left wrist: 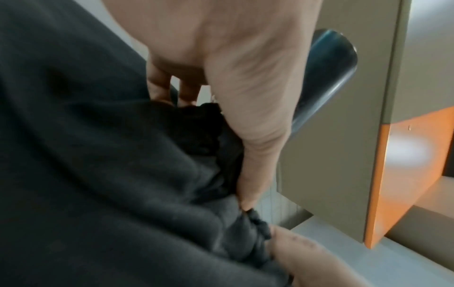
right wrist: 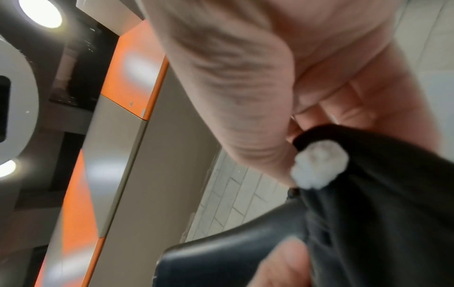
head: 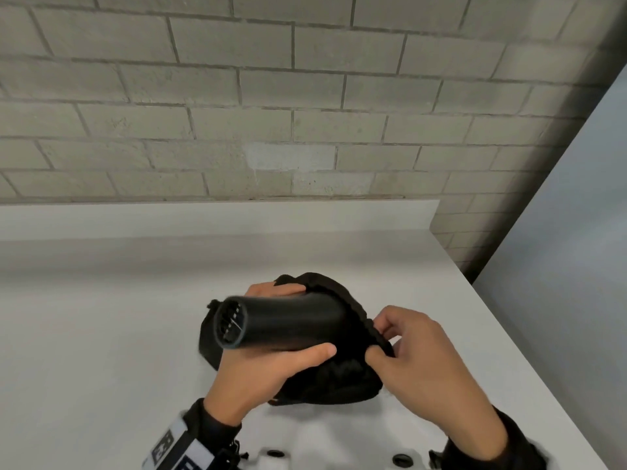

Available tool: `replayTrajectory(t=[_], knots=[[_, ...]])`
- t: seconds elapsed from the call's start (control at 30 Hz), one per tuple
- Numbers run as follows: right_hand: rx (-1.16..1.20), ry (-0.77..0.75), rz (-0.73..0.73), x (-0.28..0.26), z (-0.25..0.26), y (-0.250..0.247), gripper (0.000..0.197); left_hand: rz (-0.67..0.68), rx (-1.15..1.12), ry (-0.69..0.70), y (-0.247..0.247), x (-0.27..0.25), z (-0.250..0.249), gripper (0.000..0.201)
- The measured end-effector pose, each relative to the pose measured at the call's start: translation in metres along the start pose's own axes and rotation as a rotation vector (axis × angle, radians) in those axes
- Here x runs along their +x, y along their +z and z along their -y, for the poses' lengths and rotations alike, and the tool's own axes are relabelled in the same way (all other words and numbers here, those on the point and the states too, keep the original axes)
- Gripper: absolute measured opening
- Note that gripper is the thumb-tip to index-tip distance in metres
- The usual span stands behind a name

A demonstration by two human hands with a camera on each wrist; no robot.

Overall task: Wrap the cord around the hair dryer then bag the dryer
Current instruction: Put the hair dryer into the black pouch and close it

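A black hair dryer (head: 281, 322) points its round nozzle to the left, while its rear end sits inside a black cloth bag (head: 332, 378). My left hand (head: 271, 354) grips the dryer's barrel, thumb underneath and fingers over the far side. My right hand (head: 400, 351) pinches the gathered rim of the bag at the dryer's right. In the left wrist view the barrel (left wrist: 326, 77) shows past the thumb and the dark bag (left wrist: 110, 155) fills the frame. The right wrist view shows the bag (right wrist: 380, 213) with a white fluffy tuft (right wrist: 319, 165) and the dryer (right wrist: 233, 256). The cord is hidden.
All of this happens above a white counter (head: 101, 334) backed by a grey brick wall (head: 271, 96). The counter's right edge (head: 509, 334) runs diagonally beside a pale floor. Two dark holes (head: 400, 458) lie in a white fixture near the bottom. Orange-and-beige panels (left wrist: 405, 155) stand behind.
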State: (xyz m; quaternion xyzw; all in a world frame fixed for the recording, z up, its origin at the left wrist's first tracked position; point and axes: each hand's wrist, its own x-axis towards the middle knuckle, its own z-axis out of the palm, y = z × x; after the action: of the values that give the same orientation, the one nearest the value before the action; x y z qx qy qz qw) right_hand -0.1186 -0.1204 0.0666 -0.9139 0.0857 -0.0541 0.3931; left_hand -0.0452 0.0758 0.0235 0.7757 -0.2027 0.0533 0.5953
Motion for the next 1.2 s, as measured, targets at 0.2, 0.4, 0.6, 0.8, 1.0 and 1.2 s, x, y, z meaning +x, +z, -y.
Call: replayTrajectory(t=[0.2,0.4,0.6,0.8,1.0,1.2], knots=[[0.274,-0.085,-0.198,-0.006,0.016,0.01,0.022,0.082,0.163,-0.042,0.005,0.002,0.001,0.078],[0.485,-0.299,-0.171,-0.012,0.021,0.03,0.028,0.071,0.339,0.047,0.009,-0.003,-0.005,0.073],[0.233,-0.464,0.024,-0.013,0.014,0.033,0.056,0.185,0.425,0.027,0.013,-0.006,-0.011,0.072],[-0.096,-0.455,-0.079,-0.003,-0.006,0.038,0.058,0.277,0.372,0.148,0.007,0.001,-0.008,0.076],[-0.158,-0.457,-0.213,0.003,-0.024,0.043,0.061,0.133,0.249,0.2,-0.018,0.0,-0.015,0.061],[-0.367,-0.369,-0.399,0.017,-0.025,0.068,0.063,0.061,0.189,0.22,-0.014,-0.011,-0.014,0.049]])
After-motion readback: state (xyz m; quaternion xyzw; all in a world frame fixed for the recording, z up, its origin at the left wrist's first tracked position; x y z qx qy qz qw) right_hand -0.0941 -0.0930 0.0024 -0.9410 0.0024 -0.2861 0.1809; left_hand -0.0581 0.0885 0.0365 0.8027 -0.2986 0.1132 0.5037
